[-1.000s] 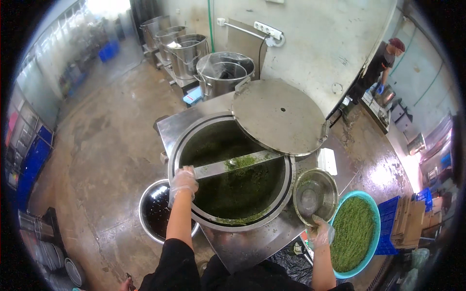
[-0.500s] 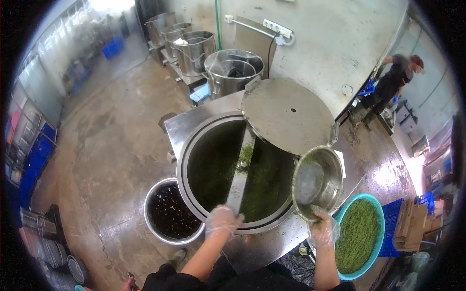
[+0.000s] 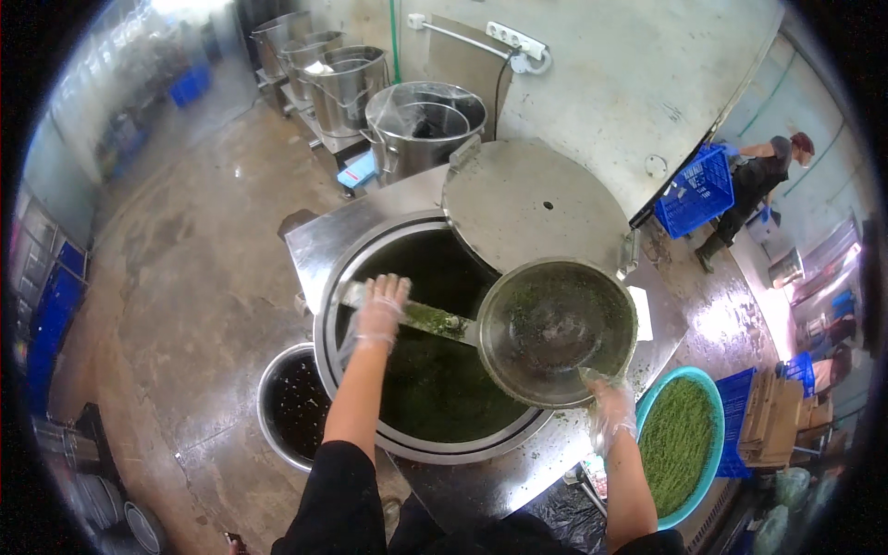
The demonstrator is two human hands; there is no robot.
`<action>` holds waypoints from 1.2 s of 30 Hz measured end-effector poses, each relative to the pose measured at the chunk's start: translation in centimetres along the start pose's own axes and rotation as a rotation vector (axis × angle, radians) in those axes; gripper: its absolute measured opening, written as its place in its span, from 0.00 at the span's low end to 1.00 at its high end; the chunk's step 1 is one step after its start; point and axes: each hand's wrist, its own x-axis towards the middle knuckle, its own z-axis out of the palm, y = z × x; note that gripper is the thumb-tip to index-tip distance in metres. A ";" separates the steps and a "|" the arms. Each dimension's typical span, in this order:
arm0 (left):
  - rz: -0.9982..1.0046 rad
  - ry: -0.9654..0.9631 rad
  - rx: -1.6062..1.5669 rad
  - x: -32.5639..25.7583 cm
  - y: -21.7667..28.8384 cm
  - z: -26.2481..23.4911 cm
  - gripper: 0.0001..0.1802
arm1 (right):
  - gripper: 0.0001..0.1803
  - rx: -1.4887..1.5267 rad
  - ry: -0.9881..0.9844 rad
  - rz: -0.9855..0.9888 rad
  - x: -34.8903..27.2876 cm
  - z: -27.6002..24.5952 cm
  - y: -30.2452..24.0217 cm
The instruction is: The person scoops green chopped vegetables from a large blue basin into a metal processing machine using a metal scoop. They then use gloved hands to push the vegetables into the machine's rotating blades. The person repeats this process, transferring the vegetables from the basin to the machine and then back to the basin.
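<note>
My left hand, in a clear plastic glove, grips one end of a flat metal bar that crosses a large round steel vat. Dark green liquid with fine green bits fills the vat, and green shreds cling to the bar. My gloved right hand holds a round metal bowl by its near rim, tilted over the vat's right side. Bits of green stick to the inside of the bowl, which hides the bar's other end. The vat's round lid stands swung back at the far side.
A turquoise tub of chopped greens sits at right, beside blue crates and cardboard. At left stands a steel basin of dark liquid. Steel pots line the wall. A person carries a blue crate.
My left hand has moved up and away, turning the bar from lengthwise to slanting left. The bowl has come left over the vat, its inside facing me more. The person now shows a crate.
</note>
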 end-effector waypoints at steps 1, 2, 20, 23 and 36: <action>-0.023 -0.043 -0.090 0.6 -0.1 -0.2 0.34 | 0.25 -0.080 -0.008 -0.082 0.3 0.0 0.2; 0.149 -0.351 0.008 1.1 0.0 -4.4 0.36 | 0.28 -0.185 -0.008 -0.209 0.5 -0.5 0.2; -0.075 -0.481 -0.401 -8.5 -1.4 -6.2 0.33 | 0.36 -1.819 -0.727 -0.850 9.4 21.5 -0.2; -0.107 -0.414 -0.375 -9.7 -1.0 -4.2 0.28 | 0.30 -1.653 -0.468 -0.795 13.6 25.2 4.1; -0.185 -0.372 -0.556 -10.9 -0.5 -3.7 0.26 | 0.35 -1.726 -0.835 -0.630 15.3 25.0 3.1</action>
